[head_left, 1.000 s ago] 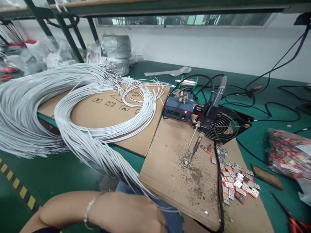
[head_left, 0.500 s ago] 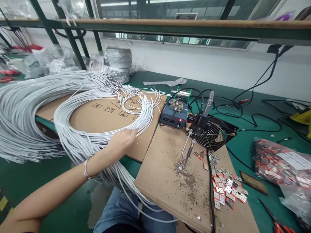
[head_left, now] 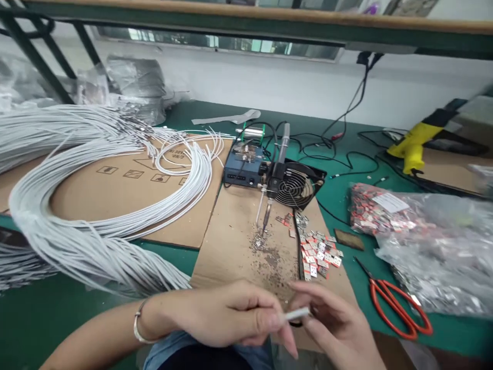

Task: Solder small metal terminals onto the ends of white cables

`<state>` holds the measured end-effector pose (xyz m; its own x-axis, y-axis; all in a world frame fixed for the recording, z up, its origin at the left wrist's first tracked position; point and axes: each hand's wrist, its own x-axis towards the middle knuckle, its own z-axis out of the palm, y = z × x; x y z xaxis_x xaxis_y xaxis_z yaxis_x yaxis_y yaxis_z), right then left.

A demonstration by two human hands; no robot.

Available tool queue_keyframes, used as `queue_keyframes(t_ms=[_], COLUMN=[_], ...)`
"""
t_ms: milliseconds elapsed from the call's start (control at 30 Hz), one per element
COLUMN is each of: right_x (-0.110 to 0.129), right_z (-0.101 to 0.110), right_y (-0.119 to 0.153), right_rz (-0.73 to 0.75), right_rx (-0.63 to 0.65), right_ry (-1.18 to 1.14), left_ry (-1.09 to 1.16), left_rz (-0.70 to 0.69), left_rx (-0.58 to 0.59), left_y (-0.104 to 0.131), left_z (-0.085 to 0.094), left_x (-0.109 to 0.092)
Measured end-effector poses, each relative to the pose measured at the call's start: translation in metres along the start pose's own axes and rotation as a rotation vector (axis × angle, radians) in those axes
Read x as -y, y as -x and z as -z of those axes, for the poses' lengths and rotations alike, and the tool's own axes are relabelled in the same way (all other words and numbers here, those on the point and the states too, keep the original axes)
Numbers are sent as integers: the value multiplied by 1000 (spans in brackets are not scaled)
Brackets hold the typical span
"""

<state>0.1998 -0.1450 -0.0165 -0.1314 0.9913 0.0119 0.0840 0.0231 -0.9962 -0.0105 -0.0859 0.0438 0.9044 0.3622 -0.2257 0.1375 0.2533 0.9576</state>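
Your left grip (head_left: 231,314)'s pinching the cable (head_left: 297,314) your side of the iron (head_left: 278,172), tip pointing toward your right grip (head_left: 339,325), its hold unclear

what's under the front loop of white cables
Inside the loop, printed cardboard shows beneath. Anything directly under the packed strands is covered, so it can't be seen.

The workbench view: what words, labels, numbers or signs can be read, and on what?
"C/NO": cardboard under the white cables.
"ADE IN", probably "MADE IN": same cardboard, faint.
Boxed symbols without words: same cardboard, too blurred to identify.
White label on the plastic bag: too blurred.
Blue box: any markings too small.
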Motion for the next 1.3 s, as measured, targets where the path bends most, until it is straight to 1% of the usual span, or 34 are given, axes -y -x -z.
queue_keyframes(t_ms=[67,133,200,300,433,533,567,633,700,800,867,900,933,967,1033,1100,1200,1300], right_x=[-1,-2,-2,-3,-3,-4,-3,-3,-2,0,0,0,-1,-1,-2,-1,3,5], right_z=[-14,-23,-27,-28,-23,-23,-25,-31,-37,-40,-37,-35,-34,-33,-33,-33,-32,-32], right_y=[-10,-17,-20,-21,-20,-18,-18,-18,-21,-28,-31,-31,-30,-28,-25,-24,-25,-26], right_rz=[-25,-68,-130,-183,-120,-43,-11,26,6,-37,-21,-28,-49,-78,-140,-155,-155,-140], right_rx=[-1,19,66,122,176,203,190,108,-3,-141,-245,-267,-254,-198,-31,66,91,112], right_ry=[-98,-117,-117,-130,-116,-56,-47,-111,-284,-497,-479,-428,-360,-284,-171,-131,-93,-84], left_ry=[24,40,52,14,-42,86,148,251,331,443,503,521,528,521,474,392,245,163], left_rz=[71,137,183,213,256,227,200,136,70,31,37,36,28,20,24,49,55,30], left_rx=[-101,-128,-121,-132,-179,-241,-268,-327,-366,-355,-364,-384,-408,-426,-437,-437,-466,-448], left_y=[-2,1,6,11,10,4,1,-5,-9,-10,-8,-6,-5,-4,-1,1,4,6], left_z=[-3,-2,-1,-2,-6,-11,-12,-15,-16,-16,-15,-15,-15,-15,-15,-15,-16,-17], left_x=[17,29,35,35,34,41,45,51,54,56,59,61,62,64,67,67,64,63])
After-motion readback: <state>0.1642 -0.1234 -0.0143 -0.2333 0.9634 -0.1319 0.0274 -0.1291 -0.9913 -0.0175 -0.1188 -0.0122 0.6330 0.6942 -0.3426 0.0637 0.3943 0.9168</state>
